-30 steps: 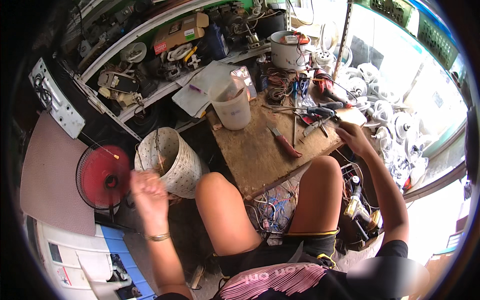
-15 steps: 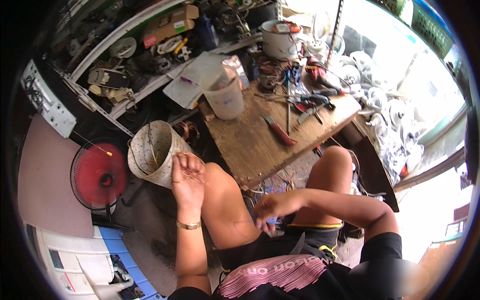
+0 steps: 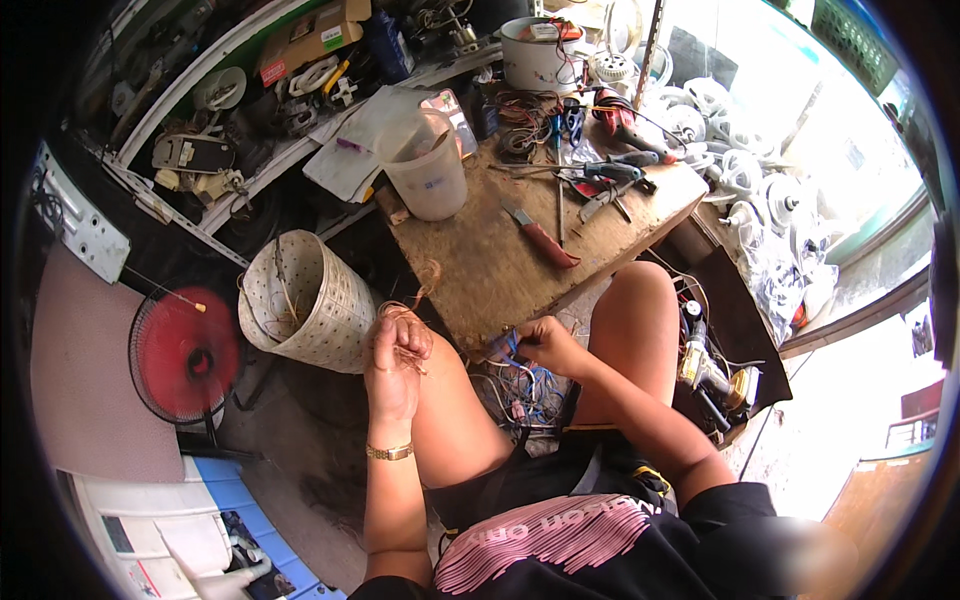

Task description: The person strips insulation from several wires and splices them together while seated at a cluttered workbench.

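My left hand point(image 3: 398, 362) is closed around a bunch of thin copper wire point(image 3: 428, 278), palm up over my left thigh. Strands stick out past its fingers, up beside the bucket. My right hand point(image 3: 552, 346) is pinched on a small blue piece point(image 3: 507, 346), which looks like insulated wire, at the near edge of the wooden worktable point(image 3: 460, 270). Below that hand, between my legs, lies a tangle of blue, white and reddish wires point(image 3: 540, 395). The bucket point(image 3: 335, 295), pale and speckled, stands just left of my left hand.
On the worktable are a red-handled knife point(image 3: 548, 245), a translucent plastic tub point(image 3: 430, 180), pliers point(image 3: 610, 172) and a red power tool point(image 3: 625, 125). A red fan point(image 3: 195, 355) stands at the left. White plastic parts point(image 3: 760, 190) are heaped at the right, near a dark box point(image 3: 740, 320).
My right hand has moved forward from beside my thigh to the table's near edge, carrying the blue piece. My left hand has shifted slightly right, still holding the copper wire. The view has shifted somewhat.
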### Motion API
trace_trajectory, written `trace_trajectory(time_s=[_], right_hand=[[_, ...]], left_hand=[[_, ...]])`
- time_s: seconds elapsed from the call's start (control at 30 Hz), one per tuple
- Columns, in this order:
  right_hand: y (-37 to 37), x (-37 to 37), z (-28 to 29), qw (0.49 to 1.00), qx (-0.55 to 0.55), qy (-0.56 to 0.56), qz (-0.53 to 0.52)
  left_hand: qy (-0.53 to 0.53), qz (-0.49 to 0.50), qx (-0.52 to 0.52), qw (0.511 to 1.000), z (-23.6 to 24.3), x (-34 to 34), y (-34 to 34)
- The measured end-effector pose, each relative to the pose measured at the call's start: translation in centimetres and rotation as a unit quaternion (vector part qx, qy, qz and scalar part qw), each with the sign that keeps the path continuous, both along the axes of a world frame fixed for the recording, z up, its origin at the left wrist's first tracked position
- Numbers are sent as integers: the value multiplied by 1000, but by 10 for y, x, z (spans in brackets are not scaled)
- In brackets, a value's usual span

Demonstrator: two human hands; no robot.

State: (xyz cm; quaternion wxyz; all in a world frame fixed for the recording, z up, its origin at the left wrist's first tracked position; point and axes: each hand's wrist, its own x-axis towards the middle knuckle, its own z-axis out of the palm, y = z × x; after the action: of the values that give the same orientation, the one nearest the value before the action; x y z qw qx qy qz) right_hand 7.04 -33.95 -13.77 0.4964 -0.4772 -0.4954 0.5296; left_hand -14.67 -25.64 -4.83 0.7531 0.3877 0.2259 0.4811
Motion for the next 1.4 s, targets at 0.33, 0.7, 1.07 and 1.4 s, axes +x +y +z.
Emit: trace_trajectory(time_s=[0.33,0.7,1.07,1.4], right_hand=[[-37,-18,-28,906,61,-415,-64],[40,13,33,788,225,-567,-78],[8,6,-39,712,283,-640,62],[32,20,20,960,70,-230,-140]], left_hand=[[64,1,38,997,0,10,-17],[-126,-12,-185,975,-3,13,-12],[-223,-39,-232,946,-11,33,1],[-277,-115,-279,912,-19,42,-5]])
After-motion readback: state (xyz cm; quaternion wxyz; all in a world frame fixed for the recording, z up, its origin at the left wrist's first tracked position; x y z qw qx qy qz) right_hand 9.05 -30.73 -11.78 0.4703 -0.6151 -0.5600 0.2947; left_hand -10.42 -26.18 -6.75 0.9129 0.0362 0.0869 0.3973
